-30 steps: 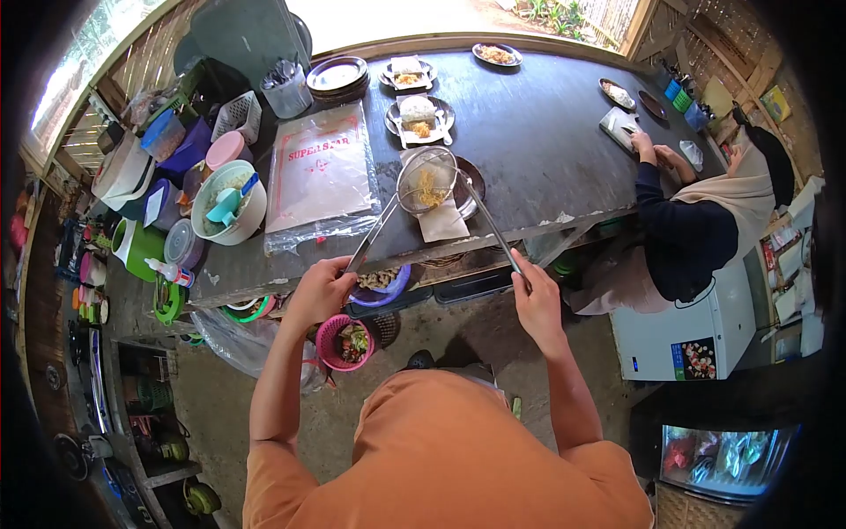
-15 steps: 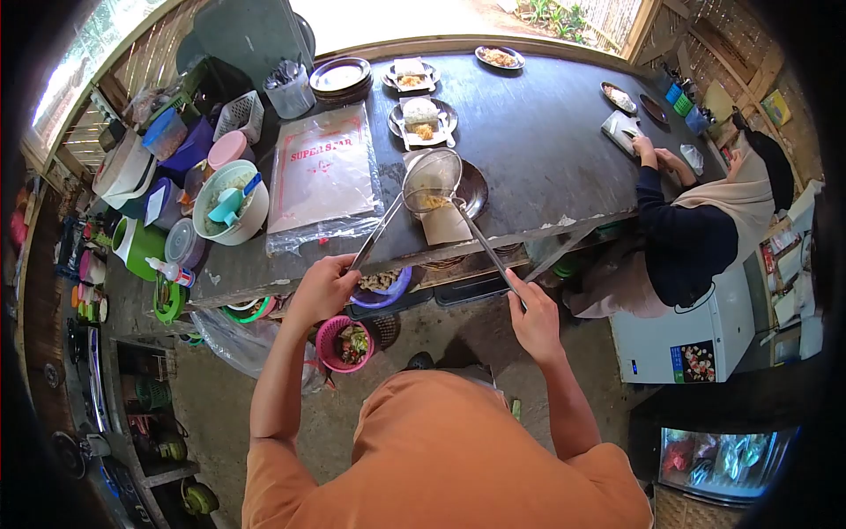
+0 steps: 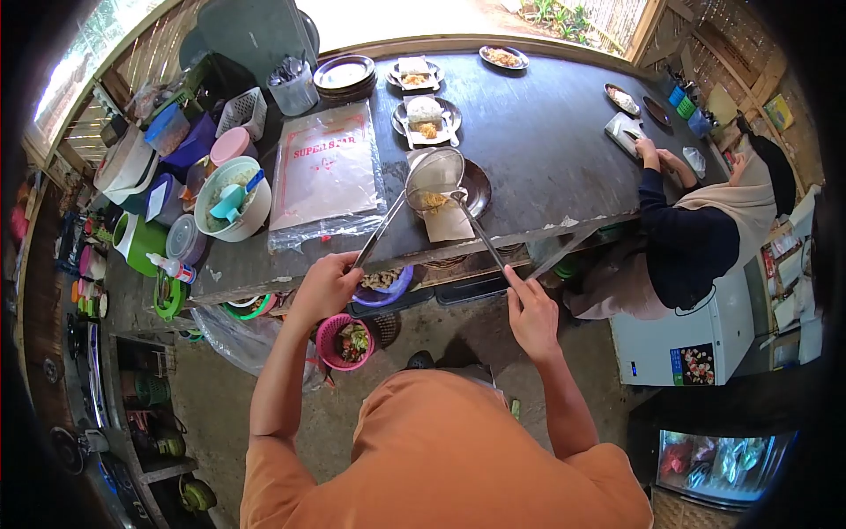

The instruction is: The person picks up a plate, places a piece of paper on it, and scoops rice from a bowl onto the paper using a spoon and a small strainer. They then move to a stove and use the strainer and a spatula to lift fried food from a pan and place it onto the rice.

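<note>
In my left hand [image 3: 329,284] is the long handle of a round wire mesh strainer [image 3: 438,167], tilted above the near table edge. A little orange-brown food [image 3: 430,200] shows at the strainer's lower side. My right hand [image 3: 530,309] grips the dark handle of a metal ladle [image 3: 480,232], whose head meets the strainer's right rim; its bowl is partly hidden. Beneath them a sheet of brown paper [image 3: 448,227] lies across a dark plate [image 3: 478,187]. Just beyond stands a plate holding white rice [image 3: 424,109], with orange-brown food beside it.
Plastic packaging [image 3: 322,167] lies left of the strainer, beside a white tub [image 3: 231,198] with a blue scoop. Stacked plates [image 3: 344,74] stand farther back. Below the table edge is a pink basket [image 3: 332,356]. A co-worker in dark sleeves [image 3: 674,220] works at the right.
The strainer and ladle have shifted very slightly, and the ladle head sits a little lower at the strainer's rim. Both hands keep their hold.
</note>
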Motion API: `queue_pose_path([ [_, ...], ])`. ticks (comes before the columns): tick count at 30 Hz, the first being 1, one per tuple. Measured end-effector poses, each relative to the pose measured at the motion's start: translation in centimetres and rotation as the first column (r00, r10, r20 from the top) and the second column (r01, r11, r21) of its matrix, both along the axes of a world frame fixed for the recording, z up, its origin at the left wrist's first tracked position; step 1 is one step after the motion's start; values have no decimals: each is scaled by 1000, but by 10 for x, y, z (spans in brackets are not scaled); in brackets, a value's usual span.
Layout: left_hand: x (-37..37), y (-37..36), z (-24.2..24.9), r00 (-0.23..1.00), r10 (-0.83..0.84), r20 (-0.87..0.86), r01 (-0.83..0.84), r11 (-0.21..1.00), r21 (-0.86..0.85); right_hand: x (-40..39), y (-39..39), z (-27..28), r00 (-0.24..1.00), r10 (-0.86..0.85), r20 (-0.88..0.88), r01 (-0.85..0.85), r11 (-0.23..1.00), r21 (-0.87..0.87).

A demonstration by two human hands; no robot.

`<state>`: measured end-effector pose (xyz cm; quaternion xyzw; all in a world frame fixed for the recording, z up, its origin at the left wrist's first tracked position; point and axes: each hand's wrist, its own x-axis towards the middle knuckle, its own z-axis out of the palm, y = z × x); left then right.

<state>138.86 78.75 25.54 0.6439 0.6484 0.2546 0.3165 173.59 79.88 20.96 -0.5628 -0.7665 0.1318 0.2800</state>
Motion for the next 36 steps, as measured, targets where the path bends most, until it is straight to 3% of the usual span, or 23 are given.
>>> queue_pose_path([
  [4, 4, -1, 14, 999, 32, 22, -29, 991, -128, -1, 3, 0, 999, -25, -21, 26, 997, 66],
  [7, 4, -2, 14, 1000, 21, 21, -19, 996, -91, -2, 5, -1, 1000, -19, 7, 18, 993, 116],
  [10, 2, -1, 11, 999, 38, 17, -36, 993, -110, -1, 1, -4, 999, 5, 46, -7, 999, 42],
  [12, -4, -1, -1, 999, -4, 53, 1, 999, 41, 4, 1, -9, 999, 35, 19, -36, 998, 51],
  [15, -7, -2, -2, 999, -14, 41, 13, 1000, 24, 4, 6, -7, 998, 10, -69, -2, 994, 114],
  [22, -5, -4, 2, 996, 0, 93, -3, 1000, 28, 4, 6, -12, 999, -2, -32, 5, 994, 109],
  [24, -6, -3, 1, 999, -8, 34, 7, 999, 32, 6, 3, -12, 997, 33, -66, -29, 998, 55],
  [27, -4, -4, 1, 1000, -5, 26, 5, 1000, 24, 4, 5, -8, 995, -2, -101, 13, 994, 109],
  [31, 1, -4, 3, 1000, -15, 25, 13, 998, 65, 1, 8, -3, 997, -39, -72, 46, 995, 91],
  [36, 1, -3, 13, 999, 36, -31, -35, 999, 13, 3, -3, -7, 999, 33, -44, -30, 997, 71],
])
